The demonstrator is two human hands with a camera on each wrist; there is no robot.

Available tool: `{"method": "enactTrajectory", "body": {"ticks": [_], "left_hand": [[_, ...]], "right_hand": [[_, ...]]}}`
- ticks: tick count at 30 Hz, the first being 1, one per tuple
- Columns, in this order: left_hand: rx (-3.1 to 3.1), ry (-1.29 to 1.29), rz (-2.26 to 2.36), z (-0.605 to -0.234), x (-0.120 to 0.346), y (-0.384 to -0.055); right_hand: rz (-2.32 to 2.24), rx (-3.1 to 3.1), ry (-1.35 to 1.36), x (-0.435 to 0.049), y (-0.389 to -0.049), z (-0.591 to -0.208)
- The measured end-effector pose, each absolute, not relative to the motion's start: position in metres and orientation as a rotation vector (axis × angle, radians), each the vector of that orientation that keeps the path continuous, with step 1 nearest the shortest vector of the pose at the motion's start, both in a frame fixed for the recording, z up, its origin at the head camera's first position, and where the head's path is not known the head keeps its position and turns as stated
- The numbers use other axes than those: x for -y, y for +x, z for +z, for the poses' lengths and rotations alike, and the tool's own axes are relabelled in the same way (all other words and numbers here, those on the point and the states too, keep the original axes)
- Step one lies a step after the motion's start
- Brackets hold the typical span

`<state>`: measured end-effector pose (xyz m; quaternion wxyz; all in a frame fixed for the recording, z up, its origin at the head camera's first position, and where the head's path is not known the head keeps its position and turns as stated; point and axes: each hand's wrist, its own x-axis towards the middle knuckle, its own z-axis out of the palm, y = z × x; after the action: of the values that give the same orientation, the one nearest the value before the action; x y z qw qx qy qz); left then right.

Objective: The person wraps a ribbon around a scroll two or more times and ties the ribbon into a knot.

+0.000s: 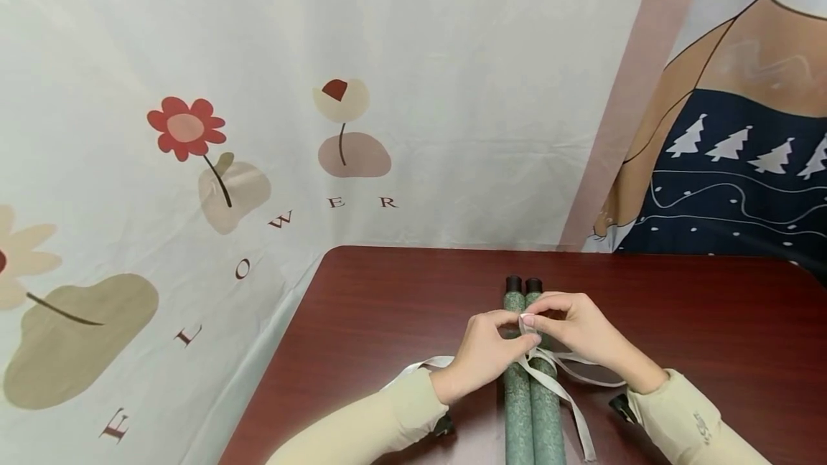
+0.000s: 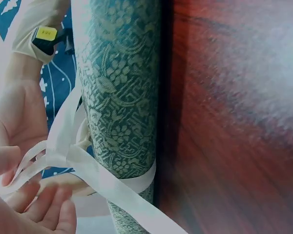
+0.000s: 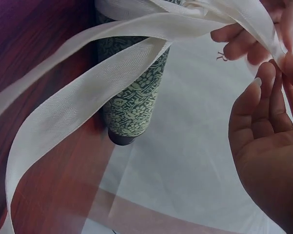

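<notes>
Rolls (image 1: 518,407), green patterned, two: side by side on bench (image 1: 388,293). Ribbon (image 3: 68,102), white: wrapped round rolls, tails either side. Left hand (image 1: 481,350), right hand (image 1: 578,325): above rolls, fingers of each pinching ribbon.

From head, I look forward, down at table (image 1: 388,293) and cloth (image 1: 484,92). Left wrist view turned sideways, close by green roll (image 2: 119,97). Right wrist view close too, facing cloth. Both wrist views share white ribbon (image 3: 73,97).

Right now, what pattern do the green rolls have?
Pale flowers among interlaced lines, on green; the left wrist view shows one roll best.
</notes>
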<state>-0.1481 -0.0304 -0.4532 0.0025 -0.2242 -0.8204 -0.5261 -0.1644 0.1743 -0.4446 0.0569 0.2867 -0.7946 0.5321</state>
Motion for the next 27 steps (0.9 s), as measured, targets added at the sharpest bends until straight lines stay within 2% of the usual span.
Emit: {"method": "enactTrajectory", "body": {"ticks": [11, 21, 27], "left_hand": [[2.546, -0.635, -1.782, -0.453, 0.027, -0.150], [2.521, -0.585, -1.899, -0.457, 0.027, -0.148], [2.494, -0.527, -2.007, -0.459, 0.029, -0.147]], "right_hand": [[1.337, 2.408, 0.670, -0.173, -0.144, -0.442], [0.759, 2.477, 0.958, -0.170, -0.117, -0.458], [0.733, 2.562, 1.047, -0.172, -0.110, -0.471]]}}
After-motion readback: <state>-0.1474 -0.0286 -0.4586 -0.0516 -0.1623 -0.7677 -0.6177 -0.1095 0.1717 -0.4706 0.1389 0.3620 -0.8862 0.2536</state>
